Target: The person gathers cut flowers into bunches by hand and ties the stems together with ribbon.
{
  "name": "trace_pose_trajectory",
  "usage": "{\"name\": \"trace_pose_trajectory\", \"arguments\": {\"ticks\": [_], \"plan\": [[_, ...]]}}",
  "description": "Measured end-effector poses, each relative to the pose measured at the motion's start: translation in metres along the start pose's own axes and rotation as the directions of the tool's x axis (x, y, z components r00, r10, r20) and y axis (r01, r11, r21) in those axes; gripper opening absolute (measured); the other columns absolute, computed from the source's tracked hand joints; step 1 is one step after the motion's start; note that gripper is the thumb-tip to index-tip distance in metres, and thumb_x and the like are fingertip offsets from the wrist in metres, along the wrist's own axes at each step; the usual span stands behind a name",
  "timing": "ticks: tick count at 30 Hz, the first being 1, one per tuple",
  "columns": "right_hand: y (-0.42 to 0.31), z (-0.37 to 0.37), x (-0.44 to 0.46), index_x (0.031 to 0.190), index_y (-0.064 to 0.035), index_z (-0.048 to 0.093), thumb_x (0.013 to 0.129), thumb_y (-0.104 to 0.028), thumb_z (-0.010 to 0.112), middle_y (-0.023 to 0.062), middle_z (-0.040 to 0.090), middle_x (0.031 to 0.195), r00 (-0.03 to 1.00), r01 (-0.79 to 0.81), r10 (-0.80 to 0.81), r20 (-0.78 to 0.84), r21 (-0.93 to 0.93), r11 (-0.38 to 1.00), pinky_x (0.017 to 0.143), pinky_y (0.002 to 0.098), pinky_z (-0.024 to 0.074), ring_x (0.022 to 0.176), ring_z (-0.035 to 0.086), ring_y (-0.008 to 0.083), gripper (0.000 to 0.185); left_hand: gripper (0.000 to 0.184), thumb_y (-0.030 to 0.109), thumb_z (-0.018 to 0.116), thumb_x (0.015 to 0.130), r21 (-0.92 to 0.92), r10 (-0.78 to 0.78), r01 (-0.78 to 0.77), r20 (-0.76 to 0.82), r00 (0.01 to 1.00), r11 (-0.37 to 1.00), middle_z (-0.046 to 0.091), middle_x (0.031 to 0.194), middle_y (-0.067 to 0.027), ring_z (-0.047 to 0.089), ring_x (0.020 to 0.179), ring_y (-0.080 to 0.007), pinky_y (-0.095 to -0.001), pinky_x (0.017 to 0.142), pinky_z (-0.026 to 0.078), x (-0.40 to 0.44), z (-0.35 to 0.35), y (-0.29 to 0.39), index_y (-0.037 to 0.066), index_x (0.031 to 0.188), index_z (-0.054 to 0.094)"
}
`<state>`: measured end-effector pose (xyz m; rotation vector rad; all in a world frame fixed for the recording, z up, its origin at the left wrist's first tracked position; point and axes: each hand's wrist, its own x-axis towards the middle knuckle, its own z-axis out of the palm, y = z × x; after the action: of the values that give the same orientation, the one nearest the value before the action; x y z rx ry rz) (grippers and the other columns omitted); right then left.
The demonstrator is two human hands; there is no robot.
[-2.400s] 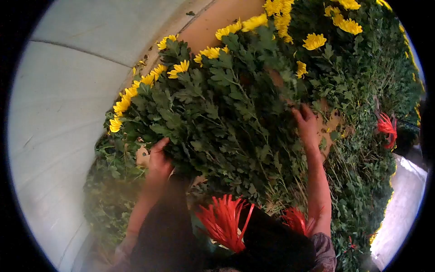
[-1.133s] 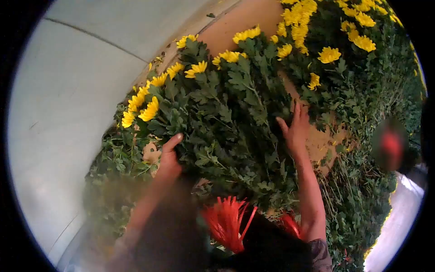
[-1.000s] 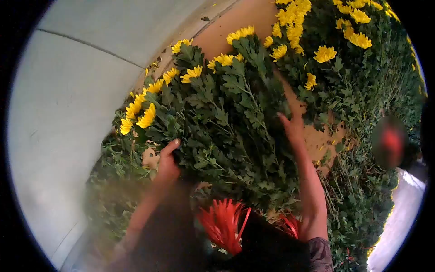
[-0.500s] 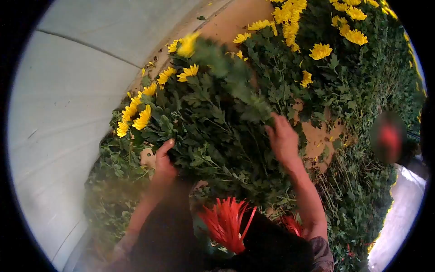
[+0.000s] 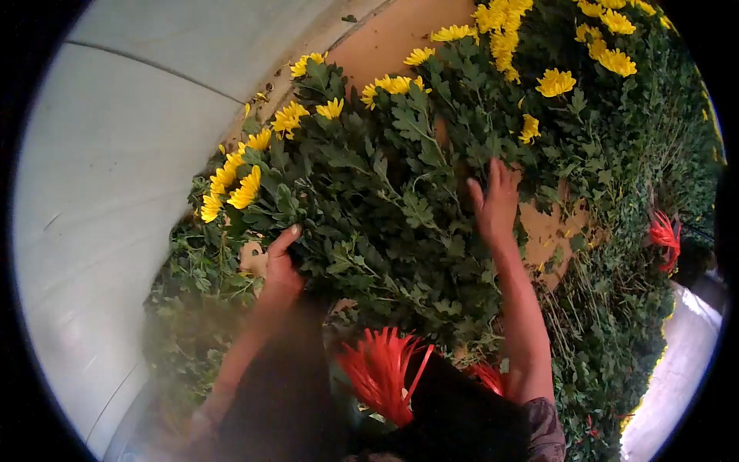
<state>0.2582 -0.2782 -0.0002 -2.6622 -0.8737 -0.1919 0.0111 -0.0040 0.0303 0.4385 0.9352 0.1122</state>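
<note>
yellow-petalled, green-leaved flower stems (image 5: 377, 208), loosely heaped

they lie mid-view between both hands, blooms (image 5: 245, 186) along the upper left. bare left hand (image 5: 282, 268) at their left edge, thumb on top — fingers hidden, can't tell how closed its grip is. bare right hand (image 5: 498, 204) at the right side: grip spread, thumb well away from outstretched fingers, nothing seen held. tuft of thin red strips (image 5: 379, 372) beside dark clothing (image 5: 469, 416) at the bottom.
</note>
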Motion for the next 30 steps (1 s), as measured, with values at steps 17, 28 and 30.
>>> {"name": "trace_pose_trajectory", "arguments": {"ticks": [17,28,30], "plan": [[0.017,-0.023,-0.001,0.133,-0.0098,0.038,0.087,-0.008,0.059,0.0183,0.050,0.126,0.885,-0.351,0.235,0.402,0.244,0.904,0.088,0.0391,0.0459,0.109,0.054,0.0356,0.051,0.043,0.021,0.063,0.078,-0.072,-0.023,0.025,0.023,0.999,0.997,0.063,0.110,-0.0110,0.060,0.100,-0.0274,-0.0419,0.091,0.047,-0.006,-0.003,-0.001,0.004,0.116,0.056],[0.005,-0.017,0.019,0.126,-0.0095,0.041,0.074,-0.008,0.066,0.0133,0.050,0.118,0.983,0.076,-0.061,0.171,-0.084,0.994,0.071,0.0422,0.0501,0.100,0.054,0.0346,0.057,0.040,0.024,0.061,0.080,-0.051,-0.042,0.042,0.000,0.999,0.998,0.064,0.106,-0.0108,0.061,0.097,-0.0257,-0.0409,0.089,0.048,-0.013,0.015,0.008,0.004,0.114,0.057],[0.015,0.001,0.009,0.126,-0.0101,0.042,0.074,-0.009,0.065,0.0131,0.050,0.117,0.955,0.181,-0.128,0.266,-0.184,0.966,0.070,0.0420,0.0502,0.099,0.054,0.0338,0.057,0.040,0.024,0.062,0.079,-0.058,-0.040,0.040,-0.002,0.999,0.998,0.064,0.105,-0.0105,0.061,0.096,-0.0256,-0.0408,0.088,0.048,-0.013,0.013,0.006,0.004,0.113,0.058]]}}
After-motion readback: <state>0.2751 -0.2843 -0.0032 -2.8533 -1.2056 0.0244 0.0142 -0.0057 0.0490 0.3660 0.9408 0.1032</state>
